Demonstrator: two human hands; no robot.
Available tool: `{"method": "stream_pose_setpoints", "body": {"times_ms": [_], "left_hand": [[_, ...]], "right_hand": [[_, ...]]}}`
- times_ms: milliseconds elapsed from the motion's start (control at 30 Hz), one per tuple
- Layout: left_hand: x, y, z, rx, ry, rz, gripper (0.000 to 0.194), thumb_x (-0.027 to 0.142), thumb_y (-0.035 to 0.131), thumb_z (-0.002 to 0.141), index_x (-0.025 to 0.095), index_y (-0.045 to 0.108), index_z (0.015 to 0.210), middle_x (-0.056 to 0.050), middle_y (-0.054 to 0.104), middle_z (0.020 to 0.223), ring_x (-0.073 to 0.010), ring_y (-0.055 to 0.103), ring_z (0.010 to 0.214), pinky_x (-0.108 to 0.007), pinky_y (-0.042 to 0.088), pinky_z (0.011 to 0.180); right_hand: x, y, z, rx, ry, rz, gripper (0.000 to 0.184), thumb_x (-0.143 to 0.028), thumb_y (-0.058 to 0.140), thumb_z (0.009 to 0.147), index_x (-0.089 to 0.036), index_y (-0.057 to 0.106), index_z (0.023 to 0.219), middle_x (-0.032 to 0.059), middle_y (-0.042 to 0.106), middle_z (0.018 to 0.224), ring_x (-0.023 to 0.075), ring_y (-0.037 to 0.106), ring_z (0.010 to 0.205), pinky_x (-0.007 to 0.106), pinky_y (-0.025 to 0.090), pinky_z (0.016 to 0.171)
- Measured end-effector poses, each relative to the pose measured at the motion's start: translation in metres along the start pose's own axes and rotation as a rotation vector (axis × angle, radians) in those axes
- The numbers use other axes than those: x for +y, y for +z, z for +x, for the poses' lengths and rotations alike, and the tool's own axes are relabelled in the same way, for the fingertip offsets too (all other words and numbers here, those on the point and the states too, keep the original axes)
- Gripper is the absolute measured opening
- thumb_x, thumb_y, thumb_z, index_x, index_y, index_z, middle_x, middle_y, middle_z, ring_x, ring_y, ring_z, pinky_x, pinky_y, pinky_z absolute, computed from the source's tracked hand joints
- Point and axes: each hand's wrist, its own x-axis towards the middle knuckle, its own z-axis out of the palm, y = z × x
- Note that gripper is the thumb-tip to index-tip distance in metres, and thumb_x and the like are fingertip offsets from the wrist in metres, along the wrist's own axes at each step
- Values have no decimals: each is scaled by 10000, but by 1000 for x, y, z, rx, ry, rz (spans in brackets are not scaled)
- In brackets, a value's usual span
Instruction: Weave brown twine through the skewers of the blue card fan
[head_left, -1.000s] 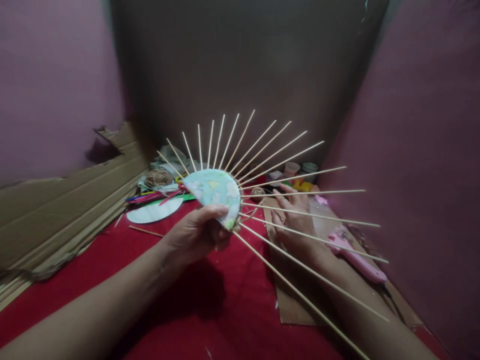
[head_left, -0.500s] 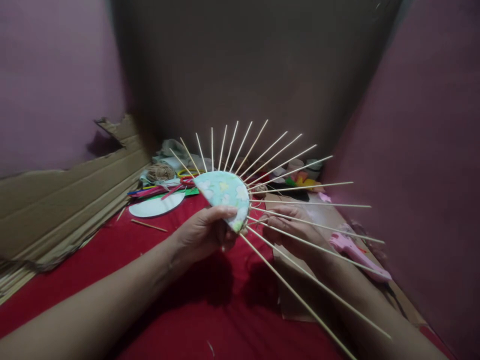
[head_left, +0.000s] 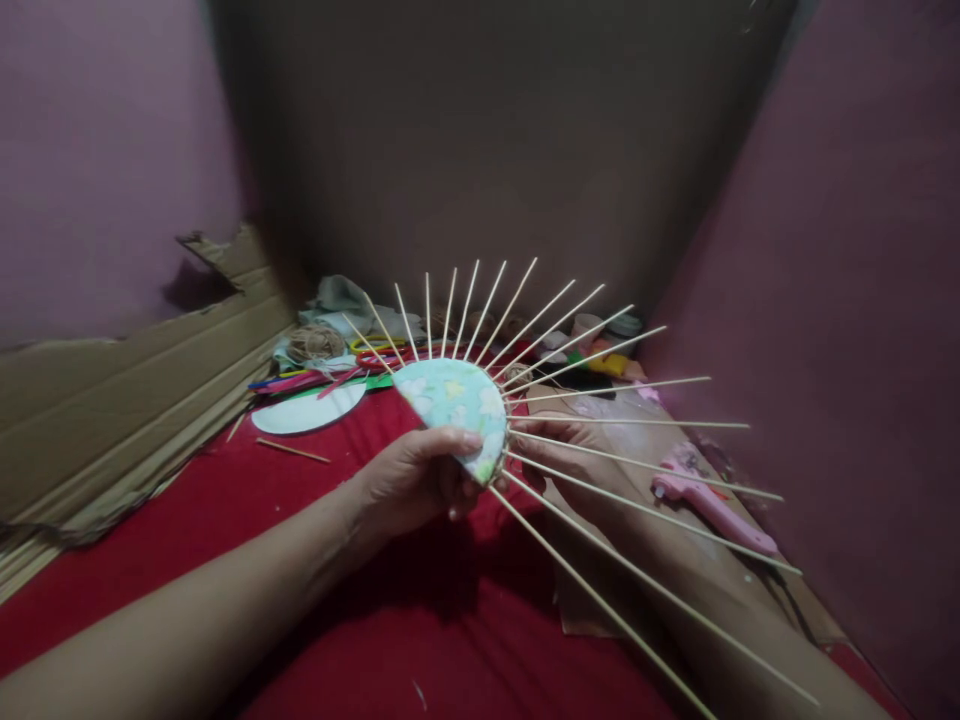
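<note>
My left hand (head_left: 409, 480) grips the lower edge of a round disc (head_left: 457, 400) covered in pale floral fabric, thumb on its face. Several thin wooden skewers (head_left: 600, 350) fan out from the disc's rim, up and to the right. My right hand (head_left: 566, 455) sits behind the skewers just right of the disc, fingers curled close to the rim; what they pinch is hidden by the sticks, though thin twine shows at the rim there.
A pink glue gun (head_left: 712, 505) lies on a cardboard sheet (head_left: 592, 600) at the right. At the back are a white paper disc (head_left: 307, 410), a ball of twine (head_left: 315, 343), scissors, coloured sticks and small cups. Folded cardboard (head_left: 112, 420) leans at the left. Red cloth (head_left: 360, 620) covers the surface.
The disc with its skewers has shifted a little right and down. My right hand drew back from the cardboard sheet toward the disc's rim and curled its fingers.
</note>
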Motion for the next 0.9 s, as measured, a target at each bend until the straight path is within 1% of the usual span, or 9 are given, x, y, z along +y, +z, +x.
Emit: {"method": "stream_pose_setpoints", "body": {"times_ms": [133, 200, 267, 367, 467, 567, 633, 767, 900], "left_hand": [[1, 0, 0, -14, 8, -7, 142, 221, 620, 627, 83, 630, 657, -53, 549, 472, -128, 487, 401, -218, 368, 343], [1, 1, 0, -15, 20, -31, 130, 195, 628, 625, 84, 627, 694, -63, 586, 529, -133, 517, 430, -228, 406, 382], [1, 3, 1, 4, 76, -95, 175, 128, 641, 603, 97, 626, 775, -63, 632, 628, -133, 563, 509, -233, 463, 470], [1, 5, 2, 36, 145, -193, 386, 35, 646, 559, 131, 609, 931, -46, 664, 743, -142, 608, 640, -246, 507, 620], [1, 6, 3, 46, 134, -210, 495, 15, 652, 553, 142, 585, 1027, -48, 671, 769, -152, 616, 662, -261, 511, 644], [1, 5, 3, 51, 127, -206, 505, 13, 649, 563, 142, 578, 1046, -52, 674, 775, -154, 619, 657, -258, 507, 635], [1, 5, 2, 61, 124, -205, 501, 12, 641, 567, 140, 577, 1047, -54, 673, 775, -157, 620, 661, -260, 506, 642], [1, 7, 1, 85, 107, -190, 507, 20, 645, 571, 143, 573, 1058, -57, 666, 781, -161, 611, 655, -268, 499, 629], [2, 6, 1, 78, 107, -174, 519, 16, 648, 578, 153, 571, 1073, -55, 660, 813, -170, 613, 709, -276, 497, 666]], "right_hand": [[0, -2, 0, 13, 47, -18, 215, -356, 731, 667, -173, 704, 775, -6, 609, 651, 61, 431, 498, 216, 315, 466], [0, -3, 1, 19, 41, -11, 222, -358, 739, 653, -173, 706, 772, -6, 603, 643, 60, 414, 490, 215, 305, 458], [0, -2, 0, 42, 47, -31, 226, -354, 740, 652, -172, 710, 783, 2, 619, 664, 61, 427, 500, 212, 318, 466], [2, -1, 0, 34, 61, -31, 239, -356, 748, 636, -188, 715, 803, 1, 634, 674, 76, 472, 522, 221, 356, 493], [5, -1, 0, 32, 37, 5, 280, -380, 747, 631, -194, 710, 836, 6, 645, 677, 111, 538, 576, 259, 426, 560], [4, -2, 0, 48, 22, -54, 296, -391, 727, 659, -175, 708, 861, 34, 673, 743, 140, 590, 663, 277, 462, 608], [3, -2, -1, 35, 22, -85, 285, -386, 733, 651, -182, 713, 849, 41, 685, 768, 154, 606, 701, 284, 474, 620], [1, -1, -3, 14, 4, -55, 227, -400, 714, 662, -234, 723, 817, 27, 694, 766, 173, 626, 708, 324, 494, 643], [-1, -3, -6, -17, -23, -71, 185, -366, 687, 707, -266, 723, 859, 15, 703, 828, 176, 639, 788, 338, 492, 739]]}}
